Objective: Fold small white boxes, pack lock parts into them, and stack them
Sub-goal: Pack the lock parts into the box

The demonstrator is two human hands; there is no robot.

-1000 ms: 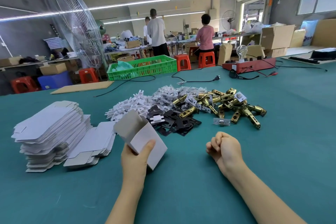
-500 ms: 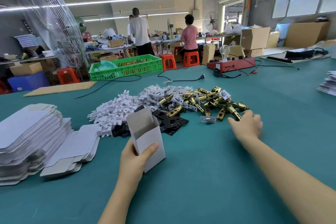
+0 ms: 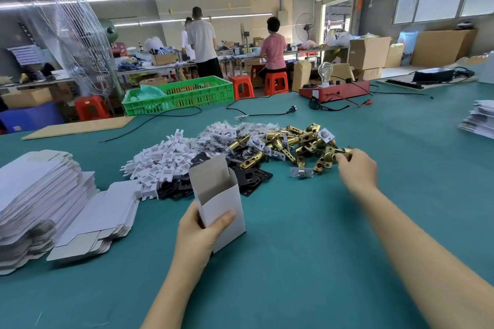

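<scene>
I see the left hand holding the folded white box upright on the green tabletop, near the middle of it. The thumb lies on the front panel and the other fingers are behind, so the box is grasped. Its top flap stands up and the mouth is open; I think it is held like this so a part can drop in directly.

The right hand is stretched toward the pile of brass latches, which lies further toward the far edge. Its fingers are curled and touch one brass piece at the edge of the pile; it looks like they pinch it, but I cannot say if it is lifted.

To the left of the latches are the black plates and the white plastic pieces, all close to the box for short reaches. The stack of flat boxes waits near the left edge.

Compared with half a second ago, the right hand has arrived at the latches and closed its fingers, while the left hand keeps the box in almost the same place.
</scene>
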